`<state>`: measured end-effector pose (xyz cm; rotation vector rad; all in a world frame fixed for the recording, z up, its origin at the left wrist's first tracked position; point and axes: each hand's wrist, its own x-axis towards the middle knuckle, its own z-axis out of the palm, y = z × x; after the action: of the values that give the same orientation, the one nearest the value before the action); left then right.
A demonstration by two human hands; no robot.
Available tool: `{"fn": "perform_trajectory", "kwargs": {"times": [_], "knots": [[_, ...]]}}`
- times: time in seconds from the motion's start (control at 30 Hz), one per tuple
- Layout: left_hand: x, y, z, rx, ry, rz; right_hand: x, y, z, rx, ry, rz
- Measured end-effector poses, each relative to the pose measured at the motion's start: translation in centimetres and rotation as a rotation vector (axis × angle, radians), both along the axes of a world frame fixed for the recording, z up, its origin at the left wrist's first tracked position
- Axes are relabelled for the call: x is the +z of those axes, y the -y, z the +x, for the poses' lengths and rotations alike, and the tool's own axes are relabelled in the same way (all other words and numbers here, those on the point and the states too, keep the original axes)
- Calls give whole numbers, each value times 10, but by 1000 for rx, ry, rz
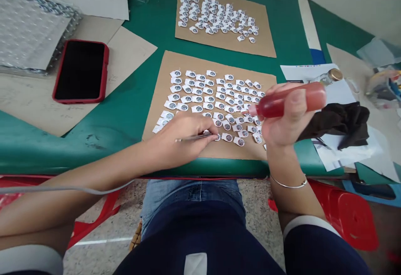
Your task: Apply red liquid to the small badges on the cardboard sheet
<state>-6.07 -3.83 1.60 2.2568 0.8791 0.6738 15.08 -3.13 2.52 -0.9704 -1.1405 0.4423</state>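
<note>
Rows of small white tagged pieces with dark round centres lie on a brown cardboard sheet (156, 95). My left hand (188, 139) rests low over this sheet, its fingers pinched on a thin metallic tool (196, 137). The fingertips are at a white piece (217, 137) in the front row; whether they touch it I cannot tell. My right hand (286, 124) is raised at the sheet's right side, wrapped round a red squeeze bottle (277, 101). The bottle's pale nozzle points left, above the pieces.
Behind lies a second cardboard sheet (225, 49) with more pieces. A red-cased phone (80, 72) and bubble wrap (28, 32) are on the left. A black cloth (344, 124), papers and a small glass jar (328, 76) lie right. The green table's edge (219, 167) runs in front.
</note>
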Motion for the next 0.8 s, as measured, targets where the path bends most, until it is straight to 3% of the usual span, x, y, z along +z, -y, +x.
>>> {"fn": "perform_trajectory", "kwargs": {"times": [0.23,0.33,0.5,0.8], "knots": [[-15,20,2,38,23,154,-23,2,-12,50,-82,-57],[-22,24,6,26,42,169,-23,5,-10,77,-96,-95],[-36,25,7,-14,41,182,-18,8,-8,-1,-40,-128],[-36,25,8,-22,113,207,-17,9,-10,-14,-51,-75]]}}
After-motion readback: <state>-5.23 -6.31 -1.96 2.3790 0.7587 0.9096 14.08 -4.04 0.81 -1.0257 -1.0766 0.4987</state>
